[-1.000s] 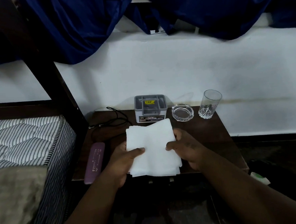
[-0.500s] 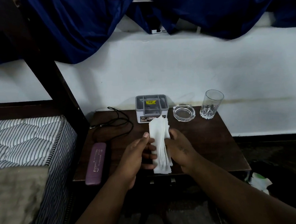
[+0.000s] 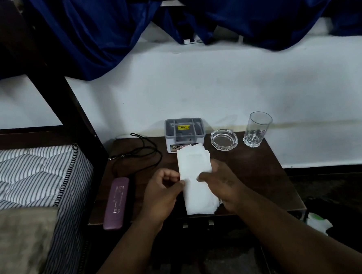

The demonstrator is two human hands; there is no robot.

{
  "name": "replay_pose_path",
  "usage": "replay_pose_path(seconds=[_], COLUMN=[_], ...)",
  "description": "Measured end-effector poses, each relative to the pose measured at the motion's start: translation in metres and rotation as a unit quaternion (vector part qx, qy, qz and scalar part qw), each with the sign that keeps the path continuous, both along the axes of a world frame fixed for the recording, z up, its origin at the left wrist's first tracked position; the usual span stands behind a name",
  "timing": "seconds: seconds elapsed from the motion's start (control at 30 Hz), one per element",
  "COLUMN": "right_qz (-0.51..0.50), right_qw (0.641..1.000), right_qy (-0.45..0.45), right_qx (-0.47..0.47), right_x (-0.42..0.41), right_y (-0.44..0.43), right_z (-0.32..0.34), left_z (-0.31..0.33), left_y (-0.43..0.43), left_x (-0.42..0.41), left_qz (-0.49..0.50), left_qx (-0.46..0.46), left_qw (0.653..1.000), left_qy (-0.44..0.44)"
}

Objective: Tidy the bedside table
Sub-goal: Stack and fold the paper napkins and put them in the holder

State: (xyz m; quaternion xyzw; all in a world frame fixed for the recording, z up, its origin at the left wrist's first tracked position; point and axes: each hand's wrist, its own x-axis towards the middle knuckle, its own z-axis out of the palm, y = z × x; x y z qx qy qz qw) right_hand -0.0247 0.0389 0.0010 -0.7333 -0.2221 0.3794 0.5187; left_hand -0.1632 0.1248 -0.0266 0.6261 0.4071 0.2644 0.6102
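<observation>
Folded white tissues (image 3: 197, 186) covered part of the front label on the grey box (image 3: 184, 130) at their 12 o'clock, and hid most fingers of the right hand (image 3: 225, 185). The yellow sticker (image 3: 183, 127) print was too small to read. At 9 o'clock, the picture's edge cut off the mattress (image 3: 29, 173).

On my table (image 3: 263, 184) I see the box (image 3: 184, 132) back centre, the ashtray (image 3: 224, 139) just right of it and the glass (image 3: 257, 130) further right. The cable (image 3: 143, 156) lies back left, with the case (image 3: 116, 202) at the front-left edge. The napkin stack (image 3: 196, 178) is in front of the box, between the left hand (image 3: 160, 193) and the right hand (image 3: 223, 183). The bed (image 3: 29, 173) lies left of the table.
</observation>
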Motion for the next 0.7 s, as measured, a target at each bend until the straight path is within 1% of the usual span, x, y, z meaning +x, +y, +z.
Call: replay_pose_path(seconds=[0.07,0.17,0.23,0.3,0.37,0.43,0.47,0.6,0.7], right_qz=[0.029,0.066,0.073,0.058,0.049,0.063,0.065,0.036,0.046], right_qw=[0.999,0.998,0.997,0.997,0.992,0.978,0.974,0.981,0.977], right_qy=[0.016,0.015,-0.019,-0.049,-0.115,-0.198,-0.216,-0.189,-0.207], right_qx=[0.013,-0.003,-0.016,-0.007,-0.01,-0.018,-0.02,-0.018,0.002], right_x=[0.005,0.012,0.016,0.019,0.023,0.026,0.027,0.022,0.021], right_y=[-0.001,-0.002,-0.003,-0.004,-0.003,0.001,0.002,0.007,0.009], right_z=[0.002,0.002,0.002,0.003,0.006,0.009,0.011,0.012,0.011], left_z=[-0.001,-0.004,-0.007,-0.01,-0.012,-0.014,-0.013,-0.01,-0.009], left_y=[0.002,0.002,0.002,0.001,0.001,0.0,0.0,-0.002,-0.003], left_x=[0.0,0.001,0.002,0.005,0.008,0.011,0.012,0.015,0.015], left_qz=[0.015,-0.036,-0.063,-0.062,-0.063,-0.065,-0.066,-0.071,-0.063], left_qx=[-0.008,-0.043,-0.028,0.022,0.068,0.088,0.092,0.073,0.09], left_qw=[1.0,0.997,0.995,0.996,0.994,0.992,0.992,0.991,0.992], left_qy=[-0.024,-0.062,-0.068,-0.057,-0.053,-0.055,-0.057,-0.086,-0.066])
